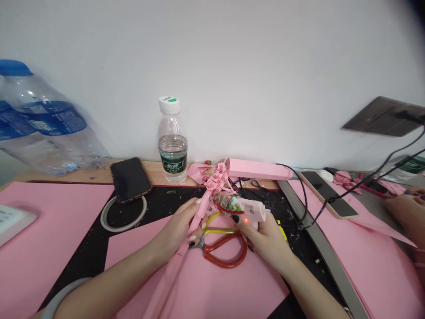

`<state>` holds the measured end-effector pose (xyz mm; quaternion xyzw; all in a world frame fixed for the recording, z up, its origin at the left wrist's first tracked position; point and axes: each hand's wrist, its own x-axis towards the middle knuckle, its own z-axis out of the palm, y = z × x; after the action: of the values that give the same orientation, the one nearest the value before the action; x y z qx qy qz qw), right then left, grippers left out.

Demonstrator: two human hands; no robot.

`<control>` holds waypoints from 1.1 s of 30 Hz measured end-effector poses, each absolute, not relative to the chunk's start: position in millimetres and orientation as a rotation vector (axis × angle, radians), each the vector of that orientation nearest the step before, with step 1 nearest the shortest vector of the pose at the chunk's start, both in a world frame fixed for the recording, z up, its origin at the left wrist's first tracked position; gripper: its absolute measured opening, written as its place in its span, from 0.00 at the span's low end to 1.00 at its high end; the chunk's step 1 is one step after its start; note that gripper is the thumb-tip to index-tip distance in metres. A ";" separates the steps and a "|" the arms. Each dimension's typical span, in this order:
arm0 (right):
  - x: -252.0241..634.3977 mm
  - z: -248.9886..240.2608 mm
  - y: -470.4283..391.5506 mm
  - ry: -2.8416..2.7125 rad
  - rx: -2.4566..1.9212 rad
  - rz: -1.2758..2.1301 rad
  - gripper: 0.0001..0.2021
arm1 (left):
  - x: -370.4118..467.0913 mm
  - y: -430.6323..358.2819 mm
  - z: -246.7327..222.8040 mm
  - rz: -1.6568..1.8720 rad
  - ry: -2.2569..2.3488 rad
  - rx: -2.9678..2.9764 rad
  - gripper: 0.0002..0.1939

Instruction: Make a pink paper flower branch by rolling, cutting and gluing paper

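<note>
My left hand (179, 225) is closed around a rolled pink paper stem (202, 213), which runs from the front edge of view up toward a cluster of folded pink paper flowers (216, 178). My right hand (267, 243) grips a white hot glue gun (253, 209) with a lit red light. Its front end, crusted with coloured bits, points left and sits close to the stem; whether they touch I cannot tell. Below, scissors (229, 265) with red and yellow handles lie on a pink paper sheet (245, 288), their blades partly hidden by the stem.
A water bottle (172, 146) stands by the wall. To its left are a dark phone (131, 178), a tape roll (105, 217) and large bottles (49, 119). Black cables (307, 199) cross on the right, near another phone (328, 195) and a co-worker's hand (403, 210).
</note>
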<state>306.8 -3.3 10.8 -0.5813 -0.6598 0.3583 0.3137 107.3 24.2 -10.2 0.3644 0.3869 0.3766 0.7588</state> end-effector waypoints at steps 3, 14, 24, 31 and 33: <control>307.9 13.4 -2.7 -1.783 -1.539 0.917 0.09 | 108.1 25.8 -8.8 0.828 0.853 0.790 0.12; 345.1 36.4 4.2 -1.816 -1.952 0.364 0.15 | 107.0 27.8 -5.1 0.828 0.886 0.770 0.10; 370.9 25.9 12.1 -1.940 -2.259 0.044 0.09 | 106.0 28.5 -2.2 0.810 0.859 0.749 0.10; 374.4 -2.4 13.6 -2.067 -2.250 -0.307 0.19 | 105.0 28.5 -3.0 0.805 0.837 0.729 0.14; 374.3 -2.8 13.9 -2.045 -2.205 -0.333 0.18 | 104.4 29.4 -4.4 0.791 0.821 0.722 0.16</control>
<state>374.3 13.9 -2.8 -0.7276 -0.6747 -0.1099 0.0580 104.4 29.4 -4.4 0.3344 0.3801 0.3662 0.7808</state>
